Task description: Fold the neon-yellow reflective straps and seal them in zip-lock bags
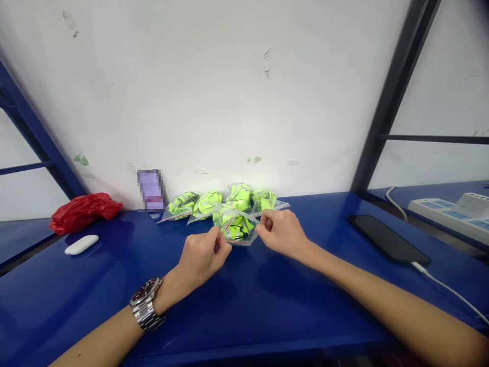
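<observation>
Between my hands is a clear zip-lock bag (249, 237) with a folded neon-yellow reflective vest (234, 224) inside. My left hand (203, 253) pinches the bag's near left edge, thumb against curled fingers. At the right edge of the same bag, my right hand (281, 230) is closed in a pinch too. A red line runs along the bag's seal strip. Just behind it, against the wall, lie several similar bags (206, 204) of neon-yellow, silver-striped fabric.
A crumpled red plastic bag (86, 211) and a white earbud case (81, 244) lie on the blue table (244, 311) at left. A phone (152, 189) leans on the wall. At right are a black phone (387, 238) with a white cable (451, 286) and a power strip (451, 219).
</observation>
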`<state>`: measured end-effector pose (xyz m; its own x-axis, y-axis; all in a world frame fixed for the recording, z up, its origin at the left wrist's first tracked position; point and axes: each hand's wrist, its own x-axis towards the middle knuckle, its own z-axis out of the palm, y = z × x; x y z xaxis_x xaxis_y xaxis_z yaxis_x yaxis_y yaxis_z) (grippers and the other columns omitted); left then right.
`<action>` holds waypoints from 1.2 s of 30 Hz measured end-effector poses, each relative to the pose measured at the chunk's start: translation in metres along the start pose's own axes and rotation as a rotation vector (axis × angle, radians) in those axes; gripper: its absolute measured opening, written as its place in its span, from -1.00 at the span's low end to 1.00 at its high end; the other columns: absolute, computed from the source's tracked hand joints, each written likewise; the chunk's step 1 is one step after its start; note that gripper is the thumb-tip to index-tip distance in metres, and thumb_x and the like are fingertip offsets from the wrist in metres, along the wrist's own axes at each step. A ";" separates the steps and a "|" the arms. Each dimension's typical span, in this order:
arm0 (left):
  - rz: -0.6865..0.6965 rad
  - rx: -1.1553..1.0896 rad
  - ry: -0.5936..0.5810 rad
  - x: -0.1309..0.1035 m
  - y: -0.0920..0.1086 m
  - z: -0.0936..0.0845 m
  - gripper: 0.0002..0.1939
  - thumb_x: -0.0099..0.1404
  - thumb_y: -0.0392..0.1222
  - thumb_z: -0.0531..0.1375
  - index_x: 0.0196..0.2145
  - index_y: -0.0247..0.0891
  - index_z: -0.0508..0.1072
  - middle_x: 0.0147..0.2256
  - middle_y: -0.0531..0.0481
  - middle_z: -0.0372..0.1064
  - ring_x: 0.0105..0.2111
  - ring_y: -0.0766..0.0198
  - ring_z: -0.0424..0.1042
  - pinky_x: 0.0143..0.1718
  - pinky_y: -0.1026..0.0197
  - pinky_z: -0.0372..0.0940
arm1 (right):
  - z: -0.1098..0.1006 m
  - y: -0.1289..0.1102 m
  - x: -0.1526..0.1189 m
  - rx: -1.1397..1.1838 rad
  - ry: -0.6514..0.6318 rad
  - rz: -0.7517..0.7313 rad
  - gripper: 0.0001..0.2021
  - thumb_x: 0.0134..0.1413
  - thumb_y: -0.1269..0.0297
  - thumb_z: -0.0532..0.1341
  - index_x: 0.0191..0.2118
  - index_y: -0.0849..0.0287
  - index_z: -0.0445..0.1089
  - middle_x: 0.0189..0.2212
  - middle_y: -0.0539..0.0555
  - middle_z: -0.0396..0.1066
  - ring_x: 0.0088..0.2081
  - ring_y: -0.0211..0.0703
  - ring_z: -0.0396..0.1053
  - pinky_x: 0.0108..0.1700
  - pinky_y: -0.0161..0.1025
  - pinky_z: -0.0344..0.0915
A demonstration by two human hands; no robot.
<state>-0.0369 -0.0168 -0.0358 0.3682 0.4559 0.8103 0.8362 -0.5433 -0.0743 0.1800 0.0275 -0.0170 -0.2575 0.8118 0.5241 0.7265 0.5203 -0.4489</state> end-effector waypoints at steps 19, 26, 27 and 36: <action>-0.940 -1.097 -0.172 0.007 -0.021 0.025 -0.40 0.29 0.28 -0.01 -0.12 -0.34 0.43 -0.29 -0.16 0.51 -0.30 0.11 0.47 -0.22 0.11 0.32 | 0.023 0.001 0.002 1.296 -0.137 0.451 -0.54 -0.26 0.15 0.44 -0.25 0.10 0.24 -0.46 -0.06 0.40 -0.46 -0.22 0.38 -0.45 -0.31 0.32; -0.813 -0.236 -0.072 0.009 -0.031 0.016 -0.50 0.36 0.07 -0.10 -0.62 -0.24 0.29 -0.61 -0.06 0.32 -0.57 0.22 0.27 -0.52 0.23 0.04 | 0.031 -0.004 -0.005 1.159 -0.047 0.266 -0.64 -0.14 0.07 0.38 -0.43 0.15 0.22 -0.52 -0.06 0.31 -0.49 -0.27 0.27 -0.44 -0.33 0.25; -0.812 -0.209 -0.072 0.010 -0.032 0.013 -0.51 0.36 0.04 -0.09 -0.66 -0.22 0.24 -0.66 -0.03 0.27 -0.60 0.24 0.23 -0.53 0.23 0.00 | 0.030 -0.004 -0.006 1.112 -0.088 0.223 -0.67 -0.10 0.05 0.35 -0.44 0.17 0.26 -0.49 -0.03 0.33 -0.43 -0.24 0.30 -0.38 -0.31 0.27; -0.701 -0.085 0.053 0.016 -0.025 0.007 -0.57 0.35 -0.09 -0.14 -0.68 -0.17 0.00 -0.72 0.11 -0.05 -0.67 0.33 -0.01 -0.53 0.20 -0.16 | 0.016 -0.014 -0.010 1.114 -0.465 0.213 -0.55 -0.16 -0.08 0.36 -0.29 0.22 0.42 -0.38 0.06 0.43 -0.35 -0.18 0.35 -0.31 -0.28 0.30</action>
<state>-0.0491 0.0097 -0.0250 -0.2675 0.6850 0.6777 0.8336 -0.1882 0.5193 0.1622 0.0164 -0.0273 -0.5684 0.8073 0.1588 -0.1011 0.1231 -0.9872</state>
